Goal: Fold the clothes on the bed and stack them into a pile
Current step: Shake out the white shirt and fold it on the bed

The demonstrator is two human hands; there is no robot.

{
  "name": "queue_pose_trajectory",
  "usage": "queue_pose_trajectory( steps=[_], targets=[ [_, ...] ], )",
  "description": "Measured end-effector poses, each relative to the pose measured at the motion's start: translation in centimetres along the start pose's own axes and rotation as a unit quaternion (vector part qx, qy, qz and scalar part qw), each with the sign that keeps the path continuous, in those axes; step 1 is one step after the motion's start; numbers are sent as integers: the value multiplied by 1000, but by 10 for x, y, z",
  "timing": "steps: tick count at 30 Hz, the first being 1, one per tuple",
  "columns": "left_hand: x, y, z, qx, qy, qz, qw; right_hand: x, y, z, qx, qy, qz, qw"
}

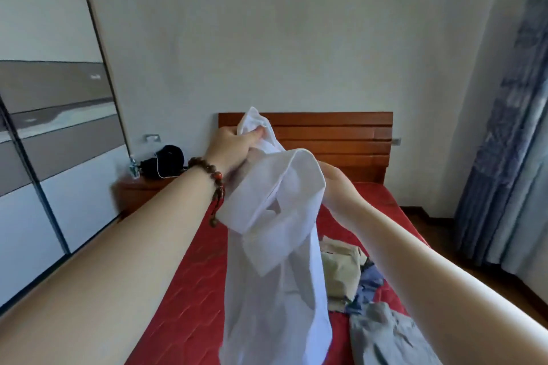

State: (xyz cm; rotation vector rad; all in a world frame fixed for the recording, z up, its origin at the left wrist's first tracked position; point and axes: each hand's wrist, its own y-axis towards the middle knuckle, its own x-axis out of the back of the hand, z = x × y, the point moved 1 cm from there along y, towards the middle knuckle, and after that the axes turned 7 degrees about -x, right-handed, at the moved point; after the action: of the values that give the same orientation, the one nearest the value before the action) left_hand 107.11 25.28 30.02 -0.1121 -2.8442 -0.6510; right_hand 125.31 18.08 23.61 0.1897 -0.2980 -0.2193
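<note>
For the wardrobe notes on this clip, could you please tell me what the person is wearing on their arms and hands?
Both forearms are bare, with no sleeves in view. The left wrist carries a bracelet of round brown wooden beads with one reddish bead and a short dangling strand. The left hand and right hand show no gloves or rings.

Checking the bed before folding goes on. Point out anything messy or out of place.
Nothing damaged or spilled. The beige garment, blue garment and grey garment lie crumpled, unfolded, on the red bed. The white shirt hangs from the left hand.
</note>
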Motion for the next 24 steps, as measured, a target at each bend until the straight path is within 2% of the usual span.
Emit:
queue_pose_trajectory(
  steps=[3,6,7,10,12,13,15,16,18,19,21,24],
  targets=[
    [12,8,-20,21,-42,-63,997,4,3,25,-31,185,77,979],
    [22,10,-25,54,-79,-103,990,3,2,37,-27,211,141,967],
    [25,11,-24,65,-86,-104,989,-1,3,39,-16,177,130,975],
    [31,11,-19,99,-46,-98,989,-8,9,45,27,71,17,997],
    [37,9,-20,69,52,-93,992,-9,13,57,58,55,-22,997],
    [40,8,-22,26,103,-87,990,-9,15,65,72,48,-33,996],
    [45,6,-26,-80,137,-53,986,-13,22,82,99,1,-40,994],
    [46,2,-30,-112,119,-7,987,-16,26,90,117,-44,-43,991],
    [44,-8,-35,-116,68,122,983,-23,34,102,147,-132,-53,979],
    [41,-11,-35,-117,69,162,977,-26,37,107,153,-153,-57,975],
    [36,-10,-26,-126,99,191,968,-26,42,114,155,-152,-53,975],
    [33,-6,-13,-113,124,185,968,-22,44,119,145,-152,-34,977]
  ],
)
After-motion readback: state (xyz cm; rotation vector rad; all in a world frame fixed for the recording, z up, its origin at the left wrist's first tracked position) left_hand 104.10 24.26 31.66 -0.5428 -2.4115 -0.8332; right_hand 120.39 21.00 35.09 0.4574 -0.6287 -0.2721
